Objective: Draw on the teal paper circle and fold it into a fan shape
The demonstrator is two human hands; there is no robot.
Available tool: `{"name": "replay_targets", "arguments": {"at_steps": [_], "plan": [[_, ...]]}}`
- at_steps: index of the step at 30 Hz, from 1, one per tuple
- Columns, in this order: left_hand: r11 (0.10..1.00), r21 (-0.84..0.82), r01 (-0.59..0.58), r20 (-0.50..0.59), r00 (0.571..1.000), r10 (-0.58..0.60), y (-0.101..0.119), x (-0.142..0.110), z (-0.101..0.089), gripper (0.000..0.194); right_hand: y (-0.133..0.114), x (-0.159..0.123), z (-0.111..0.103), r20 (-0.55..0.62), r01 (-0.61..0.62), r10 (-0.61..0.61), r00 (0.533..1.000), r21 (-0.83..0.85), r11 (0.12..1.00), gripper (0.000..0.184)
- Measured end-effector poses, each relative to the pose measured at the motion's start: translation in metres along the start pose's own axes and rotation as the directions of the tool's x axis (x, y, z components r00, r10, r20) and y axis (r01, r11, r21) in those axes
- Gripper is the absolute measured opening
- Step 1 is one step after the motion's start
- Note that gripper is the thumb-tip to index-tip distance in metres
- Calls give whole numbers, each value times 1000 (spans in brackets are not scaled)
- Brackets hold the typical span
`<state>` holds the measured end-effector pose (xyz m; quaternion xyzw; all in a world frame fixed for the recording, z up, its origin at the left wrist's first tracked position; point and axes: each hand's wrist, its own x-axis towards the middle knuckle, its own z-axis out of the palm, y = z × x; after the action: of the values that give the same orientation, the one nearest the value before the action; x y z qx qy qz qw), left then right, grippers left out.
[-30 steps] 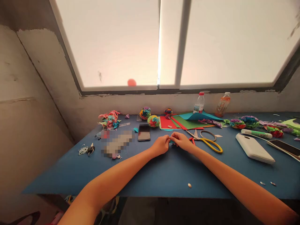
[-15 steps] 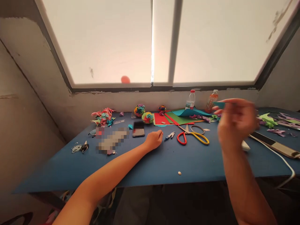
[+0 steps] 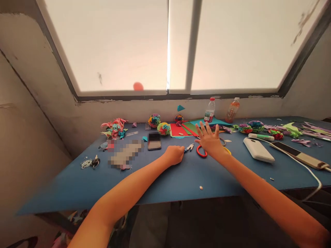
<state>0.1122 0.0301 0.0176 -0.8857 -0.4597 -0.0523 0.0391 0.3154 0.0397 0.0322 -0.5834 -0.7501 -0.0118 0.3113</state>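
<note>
My left hand (image 3: 175,154) rests on the blue table (image 3: 155,179) as a loose fist, nothing visible in it, next to a small blue-and-white clip (image 3: 189,147). My right hand (image 3: 210,138) hovers with fingers spread over the red-and-yellow scissors (image 3: 201,151), holding nothing. A small teal paper piece (image 3: 180,108) is in the air in front of the wall below the window. Behind my right hand lie red, green and teal paper sheets (image 3: 181,130).
Paper pompoms (image 3: 163,128) and a pink paper pile (image 3: 114,128) sit at the back. A phone (image 3: 154,141) lies left of centre. A white power bank (image 3: 258,150), glue stick (image 3: 261,137), two bottles (image 3: 210,110) and a power strip (image 3: 297,155) are to the right.
My right hand swung up to the right with the teal piece, then came back down open over the scissors; the teal piece now flies near the wall. My left hand stayed put.
</note>
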Motion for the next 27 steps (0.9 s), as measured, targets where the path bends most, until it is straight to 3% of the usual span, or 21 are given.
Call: {"name": "replay_targets", "arguments": {"at_steps": [5, 9, 17, 23, 27], "plan": [[997, 58, -54, 7, 999, 53, -1, 0, -3, 28, 19, -1, 8, 25, -63, 68, 997, -137, 989, 28], [998, 34, -56, 9, 998, 56, -3, 3, 0, 29, 29, 3, 7, 79, -83, 97, 992, -159, 984, 35], [996, 15, -86, 5, 996, 86, -7, 6, 0, 28, 53, 11, 1, 236, -153, 200, 951, -203, 967, 28], [997, 28, -75, 24, 997, 74, -6, 6, 0, 28, 63, 15, -6, 206, -173, 215, 955, -206, 963, 31], [997, 17, -73, 29, 997, 73, -6, 7, 3, 29, 74, 14, -14, 225, -230, 280, 933, -224, 947, 36]]}}
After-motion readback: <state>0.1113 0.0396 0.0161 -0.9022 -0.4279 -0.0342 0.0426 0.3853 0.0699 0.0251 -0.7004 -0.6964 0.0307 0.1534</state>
